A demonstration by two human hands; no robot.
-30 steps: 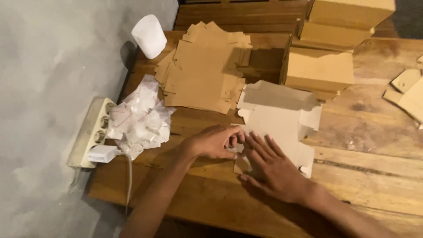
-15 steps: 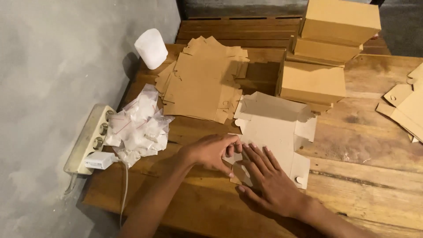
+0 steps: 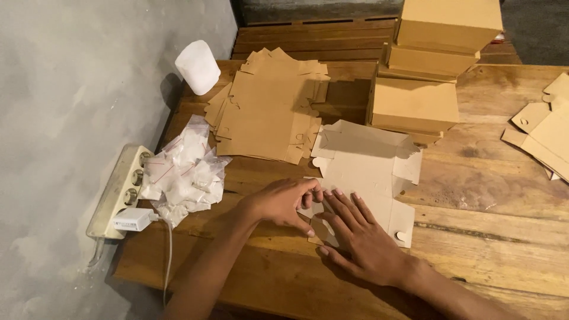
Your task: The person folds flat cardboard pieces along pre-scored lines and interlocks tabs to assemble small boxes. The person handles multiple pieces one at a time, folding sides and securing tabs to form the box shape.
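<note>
We see a wooden table (image 3: 486,195); on it a heap of flat brown carton blanks (image 3: 267,109), a stack of folded brown boxes (image 3: 430,65), more loose blanks (image 3: 542,133) at the right edge, a pile of small clear bags (image 3: 184,172), and a white cylinder (image 3: 197,67). A white power strip (image 3: 118,189) lies beside the table with a white plug (image 3: 131,220) in it.

both hands (image 3: 284,204) (image 3: 361,237) flat on an unfolded cardboard box blank (image 3: 370,172), wooden table (image 3: 486,195)
</note>
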